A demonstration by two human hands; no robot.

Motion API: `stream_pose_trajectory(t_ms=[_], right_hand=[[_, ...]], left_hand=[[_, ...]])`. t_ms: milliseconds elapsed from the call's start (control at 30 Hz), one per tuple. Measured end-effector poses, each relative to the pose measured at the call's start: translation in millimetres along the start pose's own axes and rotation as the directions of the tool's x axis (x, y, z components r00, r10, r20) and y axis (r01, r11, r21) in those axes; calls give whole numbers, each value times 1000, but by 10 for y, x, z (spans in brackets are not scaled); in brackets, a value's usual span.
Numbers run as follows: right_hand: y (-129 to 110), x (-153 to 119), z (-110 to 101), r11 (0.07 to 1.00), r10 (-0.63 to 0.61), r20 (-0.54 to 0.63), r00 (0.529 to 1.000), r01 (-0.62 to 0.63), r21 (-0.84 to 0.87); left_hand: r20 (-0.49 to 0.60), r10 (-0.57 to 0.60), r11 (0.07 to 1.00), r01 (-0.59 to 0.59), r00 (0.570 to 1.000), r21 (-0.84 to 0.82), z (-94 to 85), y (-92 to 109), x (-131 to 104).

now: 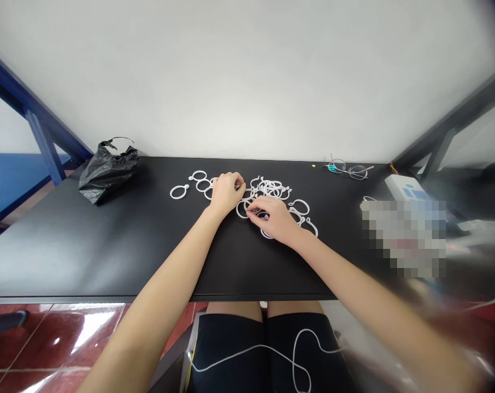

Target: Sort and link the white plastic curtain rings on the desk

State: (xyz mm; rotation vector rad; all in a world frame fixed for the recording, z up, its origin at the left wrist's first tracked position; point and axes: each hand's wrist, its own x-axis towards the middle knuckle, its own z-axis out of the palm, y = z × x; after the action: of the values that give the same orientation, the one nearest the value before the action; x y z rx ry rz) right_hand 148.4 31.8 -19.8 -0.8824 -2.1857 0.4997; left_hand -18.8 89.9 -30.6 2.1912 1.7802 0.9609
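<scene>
Several thin white shower curtain rings (pixel 271 188), some with a small ball end, lie on the black table (pixel 149 245). My left hand (pixel 228 192) is among them, fingers curled, with a bit of white showing between thumb and fingers; its fingertips are partly hidden. To its right and nearer to me, my right hand (pixel 276 217) pinches the edge of a white ring (pixel 241 209) between thumb and forefinger. More rings lie under and beside this hand, one an open hook shape (pixel 313 228). Left of my left hand, a ring (pixel 179 191) lies apart from the others.
A crumpled black plastic bag (pixel 108 173) stands at the back left. Eyeglasses (pixel 348 170) lie near the wall at the back right. A white and blue box (pixel 407 188) and a blurred-out item are at the right. A white cable (pixel 247 347) runs across my lap.
</scene>
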Motion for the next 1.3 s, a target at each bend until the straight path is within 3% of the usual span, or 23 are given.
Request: stream_pose_trajectory(t_ms=[1300], right_hand=[[3,1,4,1000,-20,4,1000,20,-19]], left_hand=[[5,12,1000,-12,1000,15,12,-13,8]])
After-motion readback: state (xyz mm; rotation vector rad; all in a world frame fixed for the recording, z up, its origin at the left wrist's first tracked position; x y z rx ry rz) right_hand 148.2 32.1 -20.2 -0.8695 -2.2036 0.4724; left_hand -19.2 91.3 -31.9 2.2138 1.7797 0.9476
